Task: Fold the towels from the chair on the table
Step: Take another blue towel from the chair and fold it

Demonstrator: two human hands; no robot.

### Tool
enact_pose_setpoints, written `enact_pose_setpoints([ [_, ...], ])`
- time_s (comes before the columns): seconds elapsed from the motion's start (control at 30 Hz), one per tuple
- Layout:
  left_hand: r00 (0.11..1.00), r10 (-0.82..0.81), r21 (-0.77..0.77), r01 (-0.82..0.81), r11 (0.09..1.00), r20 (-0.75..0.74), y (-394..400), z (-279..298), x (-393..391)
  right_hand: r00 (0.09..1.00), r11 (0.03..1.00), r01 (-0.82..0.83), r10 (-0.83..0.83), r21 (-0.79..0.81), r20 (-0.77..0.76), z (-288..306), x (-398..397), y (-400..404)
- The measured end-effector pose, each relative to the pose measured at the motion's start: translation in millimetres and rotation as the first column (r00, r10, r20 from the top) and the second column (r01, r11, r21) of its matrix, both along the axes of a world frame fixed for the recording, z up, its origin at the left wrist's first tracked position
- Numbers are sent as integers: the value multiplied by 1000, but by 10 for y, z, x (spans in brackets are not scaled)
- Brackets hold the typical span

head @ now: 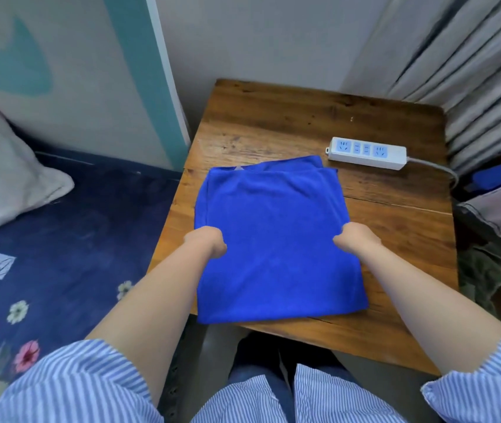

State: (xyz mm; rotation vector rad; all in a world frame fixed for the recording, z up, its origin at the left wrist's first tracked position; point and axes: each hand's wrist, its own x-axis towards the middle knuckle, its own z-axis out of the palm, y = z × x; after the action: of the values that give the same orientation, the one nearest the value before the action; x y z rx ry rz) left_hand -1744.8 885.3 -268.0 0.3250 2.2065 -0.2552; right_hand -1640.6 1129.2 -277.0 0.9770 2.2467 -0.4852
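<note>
Head view shows a blue towel (273, 227) lying flat on the wooden table (304, 117), already folded into layers. The left hand (206, 241) grips the towel's left side and the right hand (355, 239) grips its right side, both with fingers curled into the cloth. The towel's long way runs from just under the hands out to the far edge beyond them. Both hands are just as near. I think the next fold goes along that long way. A white power strip (366, 152) sits past the right hand.

place: home bedroom | signs: floral bedsheet (60, 239), pillow (2, 178), curtains (471, 71), wooden bedside table (304, 117)
</note>
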Motion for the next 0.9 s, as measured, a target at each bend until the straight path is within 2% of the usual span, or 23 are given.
enact_pose_setpoints([
  [0.13, 997, -39, 50, 43, 998, -73, 135, -18, -151, 990, 996, -84, 84, 7, -112, 30, -300, -76],
  [0.3, 958, -71, 134, 112, 985, -277, 317, -127, -372, 956, 984, -172, 180, 57, -231, -35, -636, -61],
  [0.43, 951, -72, 150, 122, 981, -300, 492, -315, -616, 906, 944, -304, 329, 131, -265, -196, -969, 54],
  [0.57, 926, -53, 198, 135, 971, -373, 713, -480, -854, 862, 919, -342, 391, 197, -324, -349, -1293, 252],
  [0.7, 889, -45, 222, 162, 962, -456, 894, -627, -1092, 844, 899, -359, 428, 252, -324, -540, -1515, 439],
  [0.8, 867, -66, 197, 185, 963, -494, 914, -786, -1193, 866, 899, -376, 427, 223, -260, -668, -1605, 494],
  [0.9, 854, -26, 197, 149, 969, -519, 867, -932, -1243, 856, 884, -396, 454, 250, -249, -757, -1653, 488],
])
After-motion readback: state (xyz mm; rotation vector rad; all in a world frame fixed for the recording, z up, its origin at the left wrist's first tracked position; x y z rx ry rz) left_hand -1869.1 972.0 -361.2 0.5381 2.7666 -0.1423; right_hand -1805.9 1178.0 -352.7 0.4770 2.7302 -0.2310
